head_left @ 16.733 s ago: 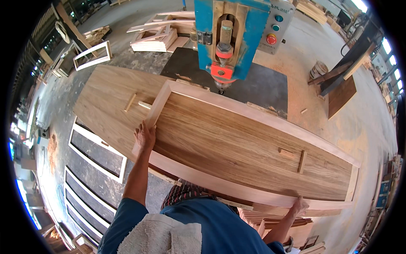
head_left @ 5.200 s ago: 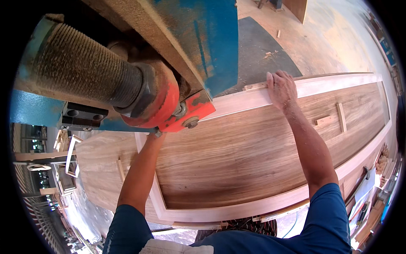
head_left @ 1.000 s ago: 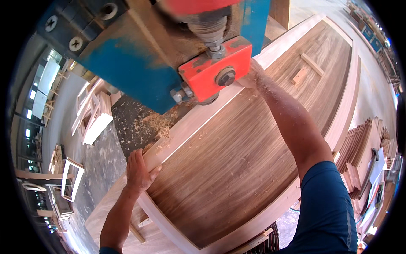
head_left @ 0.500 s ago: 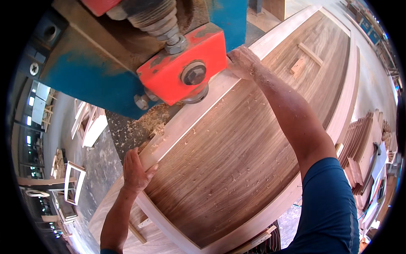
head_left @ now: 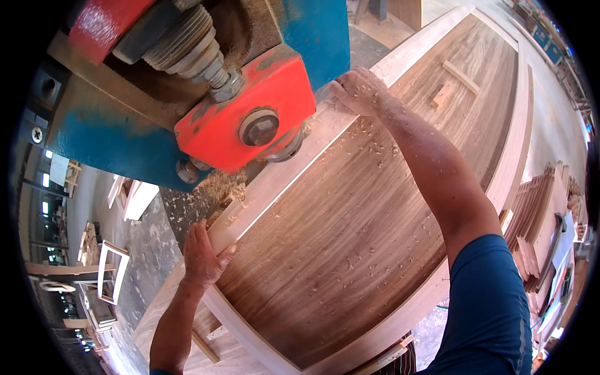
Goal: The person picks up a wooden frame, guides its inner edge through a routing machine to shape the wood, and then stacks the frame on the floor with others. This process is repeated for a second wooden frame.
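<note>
A large framed wooden panel (head_left: pixel 337 250), dark-grained inside a pale frame, spans the middle of the view on a slant. My left hand (head_left: pixel 205 257) holds its near left corner, fingers over the outer edge and thumb on top. Farther along the same edge, my right hand (head_left: pixel 359 92) grips the pale rail (head_left: pixel 300 150), its fingertips partly hidden. Between the two hands, a red machine block (head_left: pixel 250 115) with a large bolt overhangs the rail. Beneath it shows a round metal part (head_left: pixel 286 150); any cutter is hidden. Wood shavings (head_left: pixel 225 187) lie beside the rail and over the panel.
The blue machine body (head_left: pixel 106 140) fills the upper left. Two small wood pieces, including a block (head_left: pixel 442 95), lie on the panel's far part. Stacked wooden parts (head_left: pixel 531 212) stand at the right. A white frame (head_left: pixel 112 272) stands at the left.
The red block and machine appear farther left and slightly lower in the view. More shavings lie on the panel near my right hand. Both hands keep their hold, nearly unmoved in the picture.
</note>
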Demonstrator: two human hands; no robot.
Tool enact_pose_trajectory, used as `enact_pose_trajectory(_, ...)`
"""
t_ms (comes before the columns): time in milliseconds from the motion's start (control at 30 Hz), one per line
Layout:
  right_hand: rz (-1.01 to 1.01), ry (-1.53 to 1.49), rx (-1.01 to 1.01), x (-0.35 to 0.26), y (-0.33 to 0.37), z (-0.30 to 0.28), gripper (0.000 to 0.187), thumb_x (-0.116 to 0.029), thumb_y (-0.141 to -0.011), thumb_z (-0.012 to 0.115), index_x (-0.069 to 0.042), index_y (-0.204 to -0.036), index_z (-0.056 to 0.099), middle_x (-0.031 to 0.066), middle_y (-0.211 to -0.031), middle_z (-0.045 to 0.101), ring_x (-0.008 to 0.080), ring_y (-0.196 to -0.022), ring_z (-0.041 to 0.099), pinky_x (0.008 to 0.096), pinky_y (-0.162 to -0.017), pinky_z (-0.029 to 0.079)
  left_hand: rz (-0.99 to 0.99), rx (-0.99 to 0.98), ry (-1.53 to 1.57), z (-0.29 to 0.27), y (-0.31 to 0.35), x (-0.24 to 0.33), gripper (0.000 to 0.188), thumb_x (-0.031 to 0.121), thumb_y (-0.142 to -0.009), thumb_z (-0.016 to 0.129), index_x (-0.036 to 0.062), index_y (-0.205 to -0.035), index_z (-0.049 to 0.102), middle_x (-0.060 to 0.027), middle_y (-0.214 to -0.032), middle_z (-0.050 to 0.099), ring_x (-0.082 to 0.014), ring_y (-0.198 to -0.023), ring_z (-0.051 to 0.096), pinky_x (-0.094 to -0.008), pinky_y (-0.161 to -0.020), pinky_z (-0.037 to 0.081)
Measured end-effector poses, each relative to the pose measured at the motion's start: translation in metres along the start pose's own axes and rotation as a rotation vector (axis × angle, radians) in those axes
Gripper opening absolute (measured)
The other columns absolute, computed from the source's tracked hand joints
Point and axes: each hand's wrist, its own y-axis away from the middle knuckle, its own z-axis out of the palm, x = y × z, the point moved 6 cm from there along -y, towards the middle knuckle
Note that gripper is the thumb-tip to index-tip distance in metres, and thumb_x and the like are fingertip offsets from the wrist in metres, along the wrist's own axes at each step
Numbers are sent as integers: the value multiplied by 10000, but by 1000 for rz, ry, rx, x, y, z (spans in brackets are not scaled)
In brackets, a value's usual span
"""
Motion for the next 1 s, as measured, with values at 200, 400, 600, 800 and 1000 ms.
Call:
enact_pose_trajectory(200, -303, 55, 241, 4, -12, 13, 383, -339, -916, 488, -12, -861, 679, 217, -895, 668, 419, -869, 635, 496, -787, 511, 35, 18, 18, -3, 0, 4, 852, 456, -763, 755, -90, -1305, 388, -260, -1164, 482, -437, -1085, 485, -511, -948, 411)
enact_pose_trajectory(400, -110, 2, 122, 23, -14, 18, 456, -374, -972, 443, 6, -957, 694, 179, -986, 676, 353, -993, 632, 455, -922, 484, 63, 54, 3, 0, -3, 10, 845, 483, -781, 730, -93, -1298, 392, -264, -1153, 487, -445, -1061, 491, -517, -930, 415)
enact_pose_trajectory(600, -82, -49, 132, 17, -13, 14, 473, -385, -975, 444, 14, -937, 695, 191, -982, 670, 359, -983, 633, 451, -920, 484, 33, 31, 11, 0, -2, 9, 844, 501, -793, 715, -92, -1298, 391, -268, -1152, 489, -445, -1065, 490, -518, -934, 414)
enact_pose_trajectory(800, -130, -26, 155, 25, -19, 19, 478, -394, -991, 434, -3, -975, 709, 188, -1021, 667, 351, -1006, 632, 448, -943, 482, 41, 31, 20, 2, -4, 12, 843, 522, -799, 703, -90, -1290, 394, -267, -1154, 487, -441, -1063, 491, -520, -940, 412)
enact_pose_trajectory(1000, -168, -91, 308, 22, -11, 16, 463, -368, -978, 451, 34, -909, 670, 191, -946, 656, 377, -937, 632, 460, -845, 495, 20, 24, 16, 5, -3, 11, 843, 516, -802, 706, -86, -1300, 389, -267, -1156, 487, -443, -1071, 490, -520, -939, 413)
